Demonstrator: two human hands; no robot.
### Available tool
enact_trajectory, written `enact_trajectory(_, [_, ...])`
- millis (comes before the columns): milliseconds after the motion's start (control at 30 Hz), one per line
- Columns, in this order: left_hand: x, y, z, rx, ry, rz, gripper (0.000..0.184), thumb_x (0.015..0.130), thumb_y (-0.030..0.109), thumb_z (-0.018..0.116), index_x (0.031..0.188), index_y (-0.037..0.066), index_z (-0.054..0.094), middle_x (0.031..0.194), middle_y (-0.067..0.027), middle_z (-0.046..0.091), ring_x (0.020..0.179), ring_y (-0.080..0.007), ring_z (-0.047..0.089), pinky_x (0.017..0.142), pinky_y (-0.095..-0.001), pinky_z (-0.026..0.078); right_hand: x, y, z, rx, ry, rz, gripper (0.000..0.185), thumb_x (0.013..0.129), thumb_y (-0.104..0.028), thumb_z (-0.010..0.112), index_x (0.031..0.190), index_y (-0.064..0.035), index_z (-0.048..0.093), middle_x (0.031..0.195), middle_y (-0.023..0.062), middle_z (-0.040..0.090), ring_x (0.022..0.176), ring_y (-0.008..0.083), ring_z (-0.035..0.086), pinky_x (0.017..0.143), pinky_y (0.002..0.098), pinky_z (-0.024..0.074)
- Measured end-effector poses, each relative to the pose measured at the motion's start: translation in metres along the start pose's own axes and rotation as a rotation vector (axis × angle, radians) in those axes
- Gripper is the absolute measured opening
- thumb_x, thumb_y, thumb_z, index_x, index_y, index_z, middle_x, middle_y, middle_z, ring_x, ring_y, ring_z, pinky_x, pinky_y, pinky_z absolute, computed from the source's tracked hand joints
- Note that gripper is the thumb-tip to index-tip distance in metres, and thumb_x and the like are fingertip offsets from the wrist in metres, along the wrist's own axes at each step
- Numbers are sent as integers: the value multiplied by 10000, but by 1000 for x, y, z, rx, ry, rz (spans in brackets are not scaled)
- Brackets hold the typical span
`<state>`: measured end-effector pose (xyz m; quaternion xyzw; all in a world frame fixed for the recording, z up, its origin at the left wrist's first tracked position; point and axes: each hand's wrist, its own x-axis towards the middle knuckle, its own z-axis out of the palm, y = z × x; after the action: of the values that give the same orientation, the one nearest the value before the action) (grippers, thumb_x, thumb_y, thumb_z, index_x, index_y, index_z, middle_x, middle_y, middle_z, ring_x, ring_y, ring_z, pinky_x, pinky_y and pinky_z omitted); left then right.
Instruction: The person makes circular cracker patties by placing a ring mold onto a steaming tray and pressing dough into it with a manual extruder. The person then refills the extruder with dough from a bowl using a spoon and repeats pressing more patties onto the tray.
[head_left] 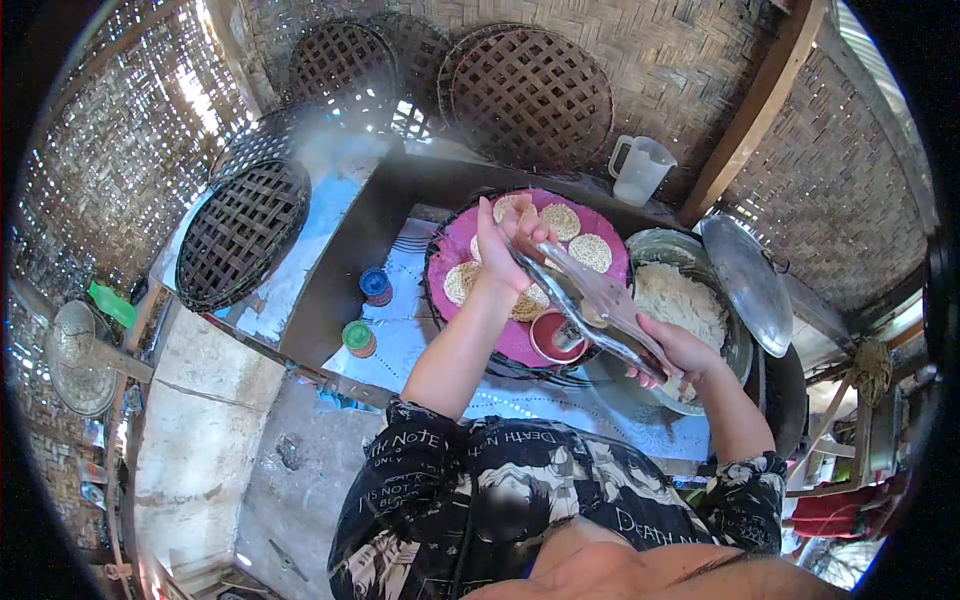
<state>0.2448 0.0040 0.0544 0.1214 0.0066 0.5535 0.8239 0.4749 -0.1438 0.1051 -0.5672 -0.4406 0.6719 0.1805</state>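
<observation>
Two long flat boards (607, 293), lying face to face with a narrow gap, slant between my hands. Something pale and small shows in the gap; I cannot make out what it is. My left hand (508, 245) is closed around their far left end, and my right hand (675, 350) grips the near right end. Under them, a round tray with a pink cloth (450, 245) carries several flat speckled discs (590, 252). A red bowl (547, 325) with a metal cup-like piece in it sits at the tray's near side. Right of the tray stands a basin (740, 340) of grated-looking white mass (678, 300).
A metal lid (745, 285) leans on the basin's right side. A clear plastic jug (642, 172) stands behind. Blue (375, 285) and green (358, 338) lidded containers are left of the tray. Round woven trays (530, 95) lean against the wall; another (243, 235) rests at left.
</observation>
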Motion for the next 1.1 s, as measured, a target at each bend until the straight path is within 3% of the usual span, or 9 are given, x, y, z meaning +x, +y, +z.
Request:
enact_trajectory(100, [-4,-8,-10,9,95,20,527,812,623,389,901,129,552,519,19,338,530,-145,394,625,-340,397,-4,-3,-4,-153,68,27,623,869,-578,345,895,-6,588,671,101,611,510,166,590,460,269,496])
enact_trajectory(300, [-20,1,-13,67,216,61,486,818,602,402,866,134,522,491,31,300,483,-124,354,590,-333,392,2,-2,12,-173,93,67,618,867,-568,368,821,2,601,649,91,604,485,160,577,428,267,476])
enact_trajectory(433, [-13,22,-10,104,198,80,490,827,604,375,824,133,508,483,30,298,457,-120,330,570,-324,383,24,0,20,-162,102,12,601,862,-562,395,802,-4,610,613,79,588,474,144,563,408,265,455])
enact_trajectory(567, [-2,28,-8,102,140,117,498,852,584,352,832,127,549,439,61,270,404,-84,321,506,-277,369,35,-4,21,-306,247,-80,592,845,-565,430,769,-6,610,592,71,578,446,131,542,394,262,437])
enact_trajectory(733, [4,12,-2,56,248,135,503,846,595,345,730,132,503,410,60,238,358,-90,264,458,-263,317,20,-13,14,-472,366,-129,559,838,-535,465,739,-2,602,569,66,567,413,126,523,374,256,420])
enact_trajectory(1000, [-18,-7,-8,21,330,48,503,827,612,347,645,147,410,402,54,221,337,-98,232,420,-277,283,-2,2,9,-420,303,-42,534,850,-505,470,705,-2,575,551,66,556,395,129,515,357,256,408])
enact_trajectory(1100, [-28,1,2,73,373,83,496,841,582,351,611,150,436,396,63,222,332,-84,223,415,-245,270,5,10,20,-359,275,-39,529,857,-502,463,719,-4,574,542,60,547,394,125,509,358,254,408])
